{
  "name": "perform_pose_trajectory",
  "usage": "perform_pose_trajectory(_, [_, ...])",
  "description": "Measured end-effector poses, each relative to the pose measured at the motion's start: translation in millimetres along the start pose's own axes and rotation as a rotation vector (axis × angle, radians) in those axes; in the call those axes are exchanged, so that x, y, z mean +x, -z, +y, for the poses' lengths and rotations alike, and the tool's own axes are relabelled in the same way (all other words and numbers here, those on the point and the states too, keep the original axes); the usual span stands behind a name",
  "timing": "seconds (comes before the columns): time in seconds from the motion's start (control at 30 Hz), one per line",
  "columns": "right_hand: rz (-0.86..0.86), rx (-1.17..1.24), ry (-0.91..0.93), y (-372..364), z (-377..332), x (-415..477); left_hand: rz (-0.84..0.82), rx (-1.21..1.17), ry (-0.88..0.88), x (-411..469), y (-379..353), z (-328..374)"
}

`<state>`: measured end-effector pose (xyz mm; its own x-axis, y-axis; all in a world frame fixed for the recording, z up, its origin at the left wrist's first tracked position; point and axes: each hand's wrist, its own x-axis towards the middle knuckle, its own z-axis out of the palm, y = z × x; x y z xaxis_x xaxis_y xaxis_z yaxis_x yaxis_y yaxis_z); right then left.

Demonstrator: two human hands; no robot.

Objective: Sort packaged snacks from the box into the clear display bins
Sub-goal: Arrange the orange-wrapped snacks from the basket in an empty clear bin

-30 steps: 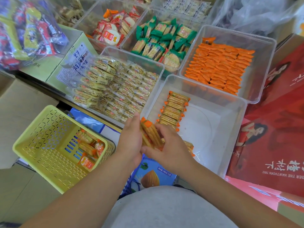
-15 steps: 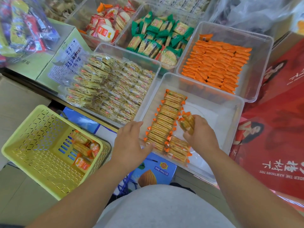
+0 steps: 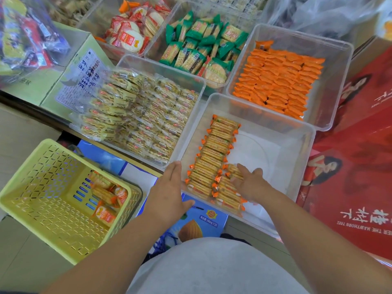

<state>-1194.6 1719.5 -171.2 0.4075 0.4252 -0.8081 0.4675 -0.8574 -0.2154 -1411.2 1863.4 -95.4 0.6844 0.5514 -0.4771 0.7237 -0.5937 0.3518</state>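
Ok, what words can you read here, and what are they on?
"THE HAWTHORN TREE": upside down on the red box.
"240mL×20": on the blue carton.
Chinese print on the green carton's label: too blurred to read.
Print on the snack wrappers: too small to read.

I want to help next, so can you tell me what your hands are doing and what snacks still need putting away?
Left hand: open, resting on the near left corner of the front clear bin.
Right hand: open, inside that bin, fingers flat on the short second row of cracker packets.
Done: one full row lines the bin's left side, and the second row is begun beside it.
Left: a few packets lie in the yellow basket, and most of the bin's floor is bare. Probably fetch those and extend the second row.
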Motion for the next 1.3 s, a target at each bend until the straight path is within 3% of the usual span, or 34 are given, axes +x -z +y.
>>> perform_pose_trajectory(0.1, [-0.031,0.302,-0.054,0,-10,-3,0.003,-0.057,-0.007,1,-3,-1])
perform_pose_trajectory(0.43, [-0.053,0.911,-0.145,6,-21,-5,-0.006,-0.139,-0.026,0,-6,-4])
perform_pose_trajectory(0.73, [0.066,0.595,-0.094,-1,-1,-8,0.015,-0.116,-0.016,1,-5,-6])
perform_pose_trajectory(0.9, [0.038,0.865,-0.146,-10,-6,-14,0.009,-0.125,-0.009,0,-6,-5])
perform_pose_trajectory(1.07, [0.011,0.987,-0.155,-11,-14,-16,-0.018,-0.141,-0.004,0,-4,-3])
perform_pose_trajectory(1.3, [0.052,0.784,-0.129,-12,-12,-14,-0.086,-0.148,-0.009,-1,2,-5])
